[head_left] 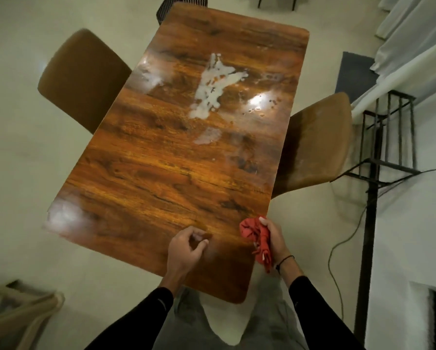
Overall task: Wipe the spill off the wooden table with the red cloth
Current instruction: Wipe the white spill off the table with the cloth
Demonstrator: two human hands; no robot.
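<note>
1. One view only, head cam, worn up top, looking fwd and steeply down over the worktop (161,173).
2. Worktop runs away from the wearer: near end low in frame, far end right at the top edge.
3. Wide-angle lens, so edges bow; the floor (22,147) shows on both sides.
4. Close in at the bottom: both hands, left hand (186,245) and right hand (272,238), sleeves and legs fill the lower part.
5. Farther out: chair (83,79) on the left, chair (315,145) on the right, metal rack (378,147) at right edge.
6. No second view, so no overlap to report.
</note>
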